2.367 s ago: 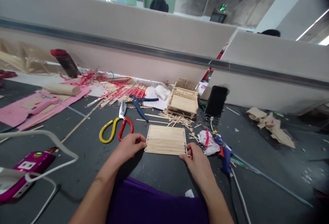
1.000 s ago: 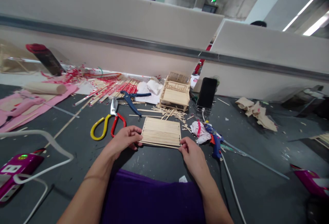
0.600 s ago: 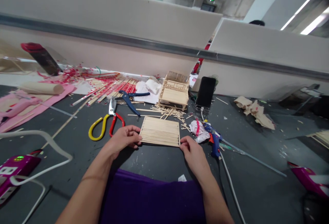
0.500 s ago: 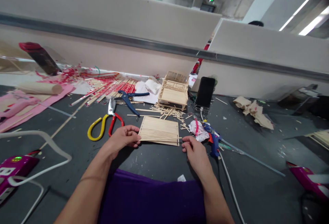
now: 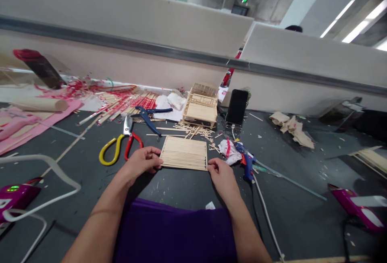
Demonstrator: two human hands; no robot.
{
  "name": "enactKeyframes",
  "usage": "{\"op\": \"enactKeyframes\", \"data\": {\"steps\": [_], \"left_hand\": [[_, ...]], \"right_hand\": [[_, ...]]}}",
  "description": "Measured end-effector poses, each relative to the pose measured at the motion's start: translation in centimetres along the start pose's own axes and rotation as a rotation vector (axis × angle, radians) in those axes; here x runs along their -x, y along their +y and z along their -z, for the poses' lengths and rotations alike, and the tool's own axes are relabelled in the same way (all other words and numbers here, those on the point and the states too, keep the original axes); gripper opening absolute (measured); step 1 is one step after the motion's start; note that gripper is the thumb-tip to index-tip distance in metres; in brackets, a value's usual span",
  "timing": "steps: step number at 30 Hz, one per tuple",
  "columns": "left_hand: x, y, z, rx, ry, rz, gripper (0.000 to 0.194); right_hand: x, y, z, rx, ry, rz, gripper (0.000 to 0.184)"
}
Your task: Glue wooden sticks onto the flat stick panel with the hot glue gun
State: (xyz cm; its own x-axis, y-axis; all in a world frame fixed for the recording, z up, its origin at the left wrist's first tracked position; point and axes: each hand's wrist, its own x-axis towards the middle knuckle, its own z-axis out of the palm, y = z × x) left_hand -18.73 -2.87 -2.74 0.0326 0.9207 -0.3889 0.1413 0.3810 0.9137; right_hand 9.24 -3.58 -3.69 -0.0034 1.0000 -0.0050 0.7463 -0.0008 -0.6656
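A flat panel of thin wooden sticks [image 5: 184, 153], laid side by side in a frame, rests on the dark table before me. My left hand [image 5: 145, 160] pinches its lower left corner between thumb and fingers. At the lower right corner, my right hand [image 5: 220, 173] has its thumb and fingers closed on the edge. Left of the panel lie scissors [image 5: 128, 134] with one yellow and one red handle, and blue-handled pliers [image 5: 148, 118]. Loose short sticks [image 5: 196, 131] are scattered just behind it. A small wooden stick model [image 5: 200, 108] stands farther back.
A blue glue gun [image 5: 248, 166] with its cord lies to the right, beside crumpled tissue [image 5: 230, 151]. A phone [image 5: 237, 106] leans upright behind. Bundled sticks [image 5: 127, 104] lie at back left. Purple power strips [image 5: 18, 196] sit at both sides; a partition [image 5: 121, 21] closes the back.
The loose stick that slanted over the panel and stuck out past its right edge now lies along the front edge. My right hand has moved in against the panel's corner.
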Motion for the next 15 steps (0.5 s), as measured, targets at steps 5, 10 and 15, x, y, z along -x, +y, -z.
{"op": "enactKeyframes", "data": {"steps": [5, 10, 15], "left_hand": [[0.1, 0.3, -0.5, 0.002, 0.044, 0.0, 0.049], [0.1, 0.3, -0.6, 0.051, 0.037, 0.012, 0.052], [0.1, 0.4, -0.3, 0.14, 0.014, 0.026, 0.056]], "right_hand": [[0.1, 0.3, 0.1, 0.016, -0.026, 0.009, 0.024], [-0.4, 1.4, 0.0, -0.119, -0.041, 0.035, 0.027], [-0.2, 1.1, 0.0, -0.419, -0.124, -0.139, 0.03]]}}
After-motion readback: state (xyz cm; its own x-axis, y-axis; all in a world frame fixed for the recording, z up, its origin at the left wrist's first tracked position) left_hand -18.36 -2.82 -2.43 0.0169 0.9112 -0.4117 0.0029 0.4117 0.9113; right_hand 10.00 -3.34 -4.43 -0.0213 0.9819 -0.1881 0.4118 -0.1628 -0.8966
